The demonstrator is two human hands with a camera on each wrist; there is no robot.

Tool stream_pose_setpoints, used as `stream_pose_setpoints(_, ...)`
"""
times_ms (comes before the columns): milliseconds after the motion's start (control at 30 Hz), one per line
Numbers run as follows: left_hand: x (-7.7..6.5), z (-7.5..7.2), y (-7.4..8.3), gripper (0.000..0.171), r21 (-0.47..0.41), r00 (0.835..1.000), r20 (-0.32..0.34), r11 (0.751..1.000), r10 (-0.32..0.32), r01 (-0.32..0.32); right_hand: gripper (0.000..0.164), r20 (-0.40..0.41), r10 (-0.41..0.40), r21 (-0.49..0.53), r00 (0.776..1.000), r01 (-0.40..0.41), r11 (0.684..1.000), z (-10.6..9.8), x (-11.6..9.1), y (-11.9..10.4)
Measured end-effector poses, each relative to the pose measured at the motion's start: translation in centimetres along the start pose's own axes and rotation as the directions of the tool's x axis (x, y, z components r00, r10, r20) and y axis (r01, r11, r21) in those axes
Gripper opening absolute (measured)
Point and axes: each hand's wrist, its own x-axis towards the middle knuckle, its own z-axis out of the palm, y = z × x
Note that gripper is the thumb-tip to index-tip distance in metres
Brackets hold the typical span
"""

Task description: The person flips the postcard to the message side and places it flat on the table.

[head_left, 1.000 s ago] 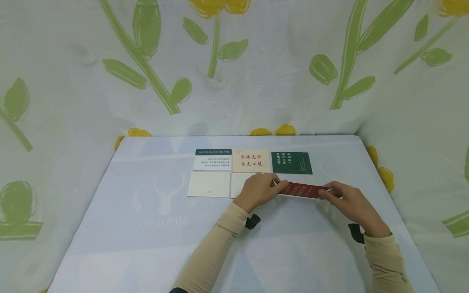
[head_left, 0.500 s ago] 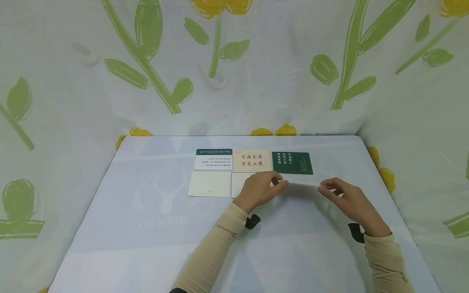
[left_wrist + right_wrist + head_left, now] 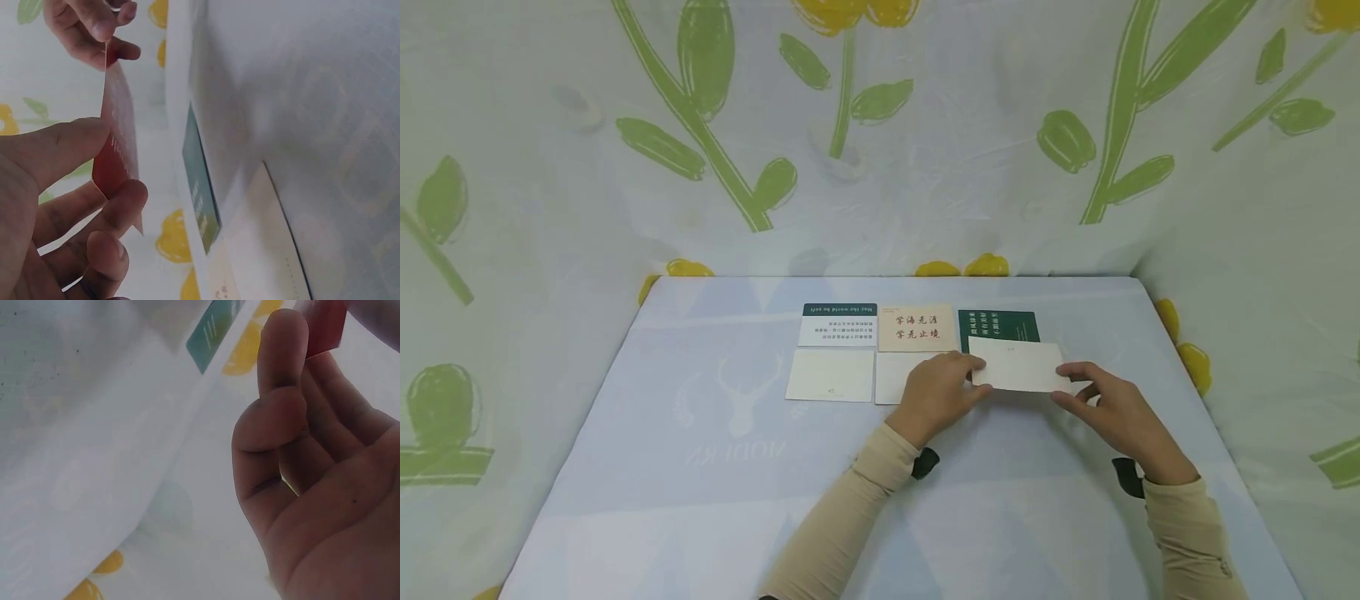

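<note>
White card [image 3: 1017, 365], red printed reverse [image 3: 120, 140], tilted, raised above pale table [image 3: 685, 517]

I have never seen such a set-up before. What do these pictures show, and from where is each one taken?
There is no machine: these are a person's bare hands, the left hand and the right hand. The main picture comes from a camera on the head, looking forward and down; the other two come from cameras on the left and right wrists. Five cards show on the table: a green-and-white card, a cream card and a green card in the far row; nearer, a white card and a second white card, partly hidden. Both hands pinch a sixth card above the table, white side towards the head camera; the wrist views show its red side.
</note>
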Motion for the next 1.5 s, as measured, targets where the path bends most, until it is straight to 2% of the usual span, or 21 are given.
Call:
stream_pose_setpoints(200,-0.3,0.4,0.1,0.038,0.044,0.999,-0.031,0.999,0.026,-0.025,0.046,0.003,-0.002,-0.014,1.0,0.002,1.0,0.3,0.1,0.1)
stream_pose_setpoints(333,-0.4,0.7,0.1,0.037,0.035,1.0,-0.018,0.999,0.022,-0.021,0.046,0.019,-0.008,-0.021,1.0,0.008,1.0,0.5,0.1,0.3)
stream_pose_setpoints(533,-0.5,1.5,0.0,0.036,-0.005,0.999,0.04,1.0,-0.002,0.002,0.046,0.054,-0.001,-0.015,0.999,0.002,1.0,0.6,0.0,0.5)
stream_pose_setpoints(700,-0.8,1.9,-0.1,0.035,-0.083,0.991,0.121,0.995,-0.05,0.06,0.042,0.086,-0.018,0.013,0.996,0.017,1.0,0.7,-0.1,0.8)
stream_pose_setpoints(833,-0.8,2.1,-0.2,0.035,-0.106,0.985,0.155,0.99,-0.073,0.09,0.041,0.106,-0.029,0.019,0.994,0.027,0.999,0.9,-0.1,1.1)
stream_pose_setpoints(1200,-0.5,3.0,-0.1,0.034,-0.039,0.984,0.165,0.997,-0.061,0.069,0.045,0.157,0.014,0.012,0.988,-0.017,1.0,1.6,0.3,1.6)
stream_pose_setpoints(1500,-0.1,3.2,0.0,0.033,0.001,0.982,0.164,0.996,-0.092,0.093,0.044,0.147,0.01,-0.013,0.989,-0.008,1.0,2.0,0.8,2.0)
